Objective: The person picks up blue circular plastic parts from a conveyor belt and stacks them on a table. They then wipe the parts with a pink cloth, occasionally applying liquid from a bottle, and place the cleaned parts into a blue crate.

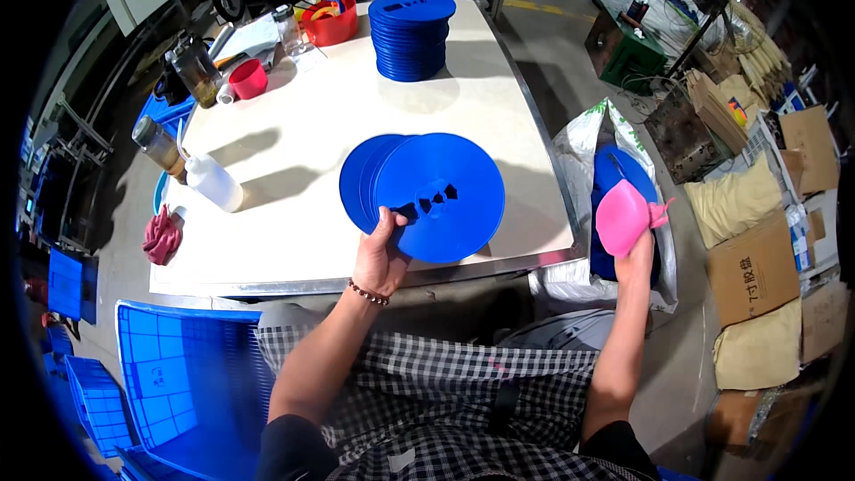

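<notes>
My left hand [383, 254], a beaded bracelet at its wrist, is closed on the near edge of several thin blue plastic discs [463, 223]. The discs are fanned out over the white table, and the top one has cut-outs round its centre. Off to the right, my right hand [636, 258] is closed on a pink cloth [622, 216], which hides most of the fingers. Below that hand, a white woven bag [570, 289] stands beside the table with more blue discs [628, 165] inside. Farther back on the table rises a tall stack of blue discs [411, 40].
A white squeeze bottle [214, 183], brown-tinted bottles [160, 147], a dark red cloth [162, 236] and red containers [330, 25] line the left side of the table [294, 249]. Blue crates [160, 374] stand at lower left; cardboard boxes [753, 267] lie on the right.
</notes>
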Motion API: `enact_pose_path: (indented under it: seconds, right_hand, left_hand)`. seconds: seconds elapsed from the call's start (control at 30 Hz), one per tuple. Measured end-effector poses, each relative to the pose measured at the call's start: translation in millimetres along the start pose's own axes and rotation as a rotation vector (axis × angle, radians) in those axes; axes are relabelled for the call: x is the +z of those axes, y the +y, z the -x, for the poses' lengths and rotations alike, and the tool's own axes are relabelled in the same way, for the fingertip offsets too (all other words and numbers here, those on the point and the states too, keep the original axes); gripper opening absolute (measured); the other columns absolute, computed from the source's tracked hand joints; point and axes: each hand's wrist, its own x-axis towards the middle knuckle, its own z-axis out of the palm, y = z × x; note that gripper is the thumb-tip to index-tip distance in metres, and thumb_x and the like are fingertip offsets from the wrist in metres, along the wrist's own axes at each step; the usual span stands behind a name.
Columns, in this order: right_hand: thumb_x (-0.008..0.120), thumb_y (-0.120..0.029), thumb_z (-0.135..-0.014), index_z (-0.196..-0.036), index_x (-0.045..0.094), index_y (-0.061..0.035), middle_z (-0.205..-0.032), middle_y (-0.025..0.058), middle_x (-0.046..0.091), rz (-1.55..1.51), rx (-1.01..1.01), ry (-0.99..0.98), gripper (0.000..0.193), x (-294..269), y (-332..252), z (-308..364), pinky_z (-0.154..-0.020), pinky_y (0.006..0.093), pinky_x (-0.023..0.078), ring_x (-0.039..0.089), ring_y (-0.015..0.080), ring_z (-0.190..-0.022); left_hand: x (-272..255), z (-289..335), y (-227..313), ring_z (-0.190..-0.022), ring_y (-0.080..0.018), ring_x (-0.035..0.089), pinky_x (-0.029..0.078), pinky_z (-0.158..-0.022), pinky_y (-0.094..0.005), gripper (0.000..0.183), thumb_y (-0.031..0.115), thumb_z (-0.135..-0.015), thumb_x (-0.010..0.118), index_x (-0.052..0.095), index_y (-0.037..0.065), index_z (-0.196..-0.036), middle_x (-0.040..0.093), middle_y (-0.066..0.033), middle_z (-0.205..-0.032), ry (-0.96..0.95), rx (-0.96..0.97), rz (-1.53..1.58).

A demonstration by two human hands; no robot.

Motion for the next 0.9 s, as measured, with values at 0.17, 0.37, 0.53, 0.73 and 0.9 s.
enact_pose_path:
  seconds: [0.17, 0.37, 0.53, 0.73, 0.9]
  right_hand:
    - [0.059, -0.028, -0.103, -0.130, 0.059, -0.0034, -0.124, 0.0070, 0.065, -0.008, 0.114, -0.100, 0.037, 13, 15, -3, -0.093, 0.0357, 0.054, 0.063, 0.0171, -0.112]
    - [0.071, -0.025, -0.080, -0.134, 0.056, 0.0083, -0.145, 0.0226, 0.051, 0.050, 0.104, -0.918, 0.065, 127, 7, 51, -0.114, 0.0483, 0.037, 0.048, 0.0352, -0.136]
    - [0.072, -0.031, -0.075, -0.135, 0.052, 0.0141, -0.130, 0.0229, 0.062, 0.280, 0.059, -0.928, 0.078, 166, 13, 61, -0.107, 0.0434, 0.043, 0.059, 0.0314, -0.122]
    - [0.073, -0.030, -0.075, -0.128, 0.057, 0.0125, -0.124, 0.0233, 0.064, 0.322, 0.004, -0.845, 0.070, 175, 16, 66, -0.103, 0.0445, 0.046, 0.062, 0.0317, -0.115]
    - [0.072, -0.023, -0.078, -0.123, 0.060, 0.0101, -0.124, 0.0219, 0.065, 0.314, -0.003, -0.775, 0.058, 177, 15, 65, -0.094, 0.0412, 0.052, 0.066, 0.0290, -0.108]
  left_hand:
    - [8, 6, 5, -0.099, -0.0189, 0.063, 0.052, -0.091, -0.0422, 0.028, 0.040, -0.098, 0.064, 0.065, 0.012, -0.095, 0.067, -0.0016, -0.096, -0.088, 0.046, -0.035]
    - [-3, 11, 12, -0.102, -0.0230, 0.063, 0.053, -0.090, -0.0436, 0.038, 0.048, -0.099, 0.059, 0.065, 0.011, -0.091, 0.065, -0.0041, -0.105, -0.108, 0.077, -0.094]
    - [-20, 20, 15, -0.108, -0.0248, 0.062, 0.053, -0.092, -0.0448, 0.044, 0.056, -0.094, 0.060, 0.064, 0.012, -0.088, 0.066, -0.0084, -0.113, -0.082, 0.027, -0.084]
    - [-16, 28, 25, -0.111, -0.0265, 0.061, 0.053, -0.094, -0.0469, 0.058, 0.068, -0.091, 0.053, 0.062, 0.012, -0.079, 0.065, -0.0097, -0.118, -0.192, 0.045, -0.027]
    - [-20, 24, 46, -0.101, -0.0230, 0.060, 0.052, -0.093, -0.0470, 0.060, 0.051, -0.102, 0.052, 0.039, 0.009, -0.142, 0.060, -0.0030, -0.100, -0.430, 0.088, 0.029]
